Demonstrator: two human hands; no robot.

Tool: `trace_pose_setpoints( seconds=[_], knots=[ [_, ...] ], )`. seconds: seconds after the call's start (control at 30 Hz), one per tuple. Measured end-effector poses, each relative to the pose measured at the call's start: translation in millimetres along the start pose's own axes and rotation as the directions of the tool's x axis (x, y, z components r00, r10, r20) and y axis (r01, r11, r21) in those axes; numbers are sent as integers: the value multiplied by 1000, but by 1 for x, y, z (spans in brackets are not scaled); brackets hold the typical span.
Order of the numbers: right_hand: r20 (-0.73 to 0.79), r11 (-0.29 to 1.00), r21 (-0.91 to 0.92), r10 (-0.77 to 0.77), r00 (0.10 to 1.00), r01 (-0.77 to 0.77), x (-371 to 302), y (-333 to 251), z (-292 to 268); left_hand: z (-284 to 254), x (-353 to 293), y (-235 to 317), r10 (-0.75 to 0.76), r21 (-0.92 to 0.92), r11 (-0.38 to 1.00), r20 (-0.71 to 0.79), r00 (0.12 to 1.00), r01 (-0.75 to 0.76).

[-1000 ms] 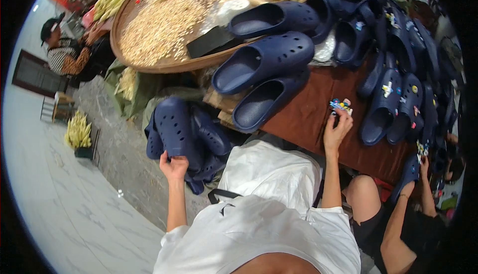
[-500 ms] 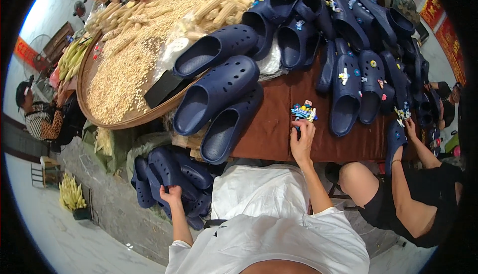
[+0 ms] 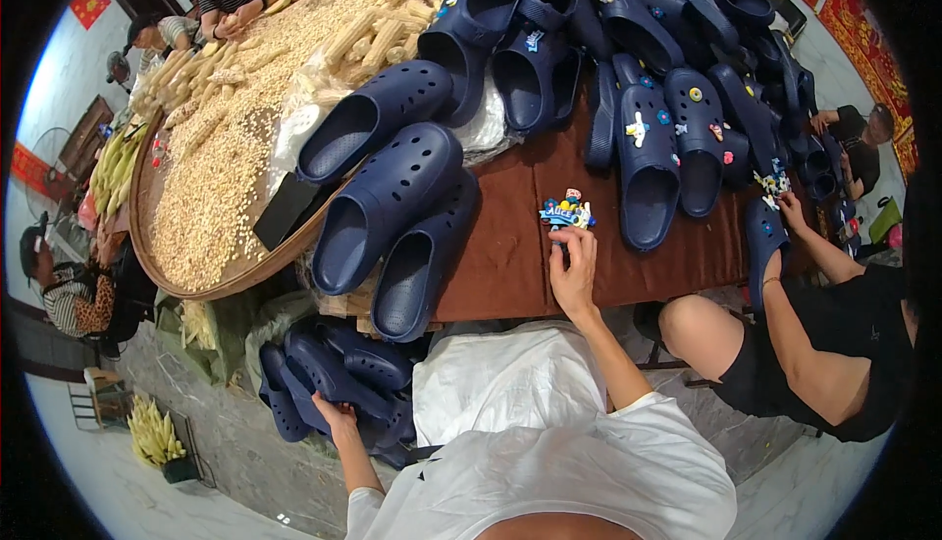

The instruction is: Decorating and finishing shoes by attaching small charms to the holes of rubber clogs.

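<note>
My left hand (image 3: 339, 416) grips the edge of a navy clog (image 3: 329, 373) in a heap of plain clogs below the table's near left edge. On the brown cloth, my right hand (image 3: 577, 277) has its fingers bent, tips and thumb at the near side of a small cluster of colourful shoe charms (image 3: 567, 211). Its fingertips partly cover the lower charms. Just right of that hand, a navy clog (image 3: 648, 169) decorated with charms lies toe away from me. To the left, a plain navy clog (image 3: 391, 208) rests against another one.
A round tray (image 3: 140, 216) of corn kernels and cobs covers the table's left side. Many decorated clogs (image 3: 736, 79) are heaped at the back right. At my right, a co-worker's hand (image 3: 791, 214) is beside charms and a clog. Other people sit across and left.
The view has swung, so the table's contents sit further left in the picture. My left hand stays at the clog heap and my right hand stays at the charms.
</note>
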State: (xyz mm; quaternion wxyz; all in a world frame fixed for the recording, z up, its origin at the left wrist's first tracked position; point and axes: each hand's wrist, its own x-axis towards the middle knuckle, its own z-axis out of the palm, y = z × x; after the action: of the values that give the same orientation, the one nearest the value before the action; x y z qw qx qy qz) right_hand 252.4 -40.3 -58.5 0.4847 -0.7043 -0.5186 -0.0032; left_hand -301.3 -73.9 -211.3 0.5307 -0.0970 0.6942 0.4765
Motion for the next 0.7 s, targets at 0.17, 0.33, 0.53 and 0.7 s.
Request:
trace_pose_setpoints(
  seconds=[0.17,0.33,0.53,0.7],
  knots=[
    [-8,1000,23,14,1000,-14,-8,-4,-4,-20,2,-16,389,-74,915,-110,915,-398],
    [-165,996,-48,69,984,-78,-5,21,-23,46,-87,-34,761,361,644,-206,615,-675],
    [-416,984,-162,-7,909,-67,47,32,-37,101,-179,-28,926,344,324,74,369,-881],
    [-348,982,-134,80,934,-134,71,69,-39,128,-217,-38,939,187,145,283,195,-972]
  ],
)
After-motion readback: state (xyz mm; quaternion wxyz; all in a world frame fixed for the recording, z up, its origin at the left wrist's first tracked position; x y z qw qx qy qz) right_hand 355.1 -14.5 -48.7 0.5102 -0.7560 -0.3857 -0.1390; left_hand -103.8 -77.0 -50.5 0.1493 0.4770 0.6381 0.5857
